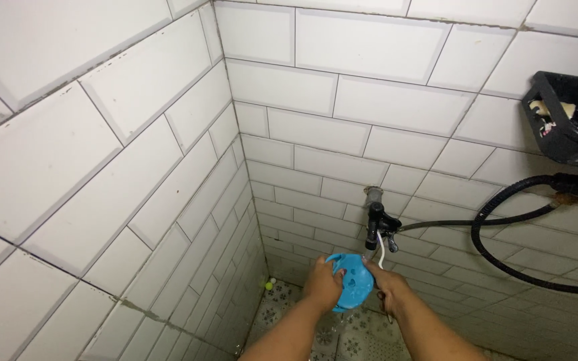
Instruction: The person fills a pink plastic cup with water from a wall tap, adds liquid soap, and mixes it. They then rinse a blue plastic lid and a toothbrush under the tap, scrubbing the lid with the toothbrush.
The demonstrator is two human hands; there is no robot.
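A round blue plastic lid or dish (354,284) is held under a black wall tap (373,224), from which a thin stream of water (380,252) runs down. My left hand (323,283) grips the blue piece on its left side, fingers curled over its rim. My right hand (382,281) holds its right edge, just below the tap. Both forearms reach in from the bottom of the view.
White tiled walls meet in a corner at the left. A black hose (503,227) loops from the tap toward a black wall basket (570,117) at the upper right. The patterned floor (289,304) is wet; a small yellow-green object (269,285) lies in the corner.
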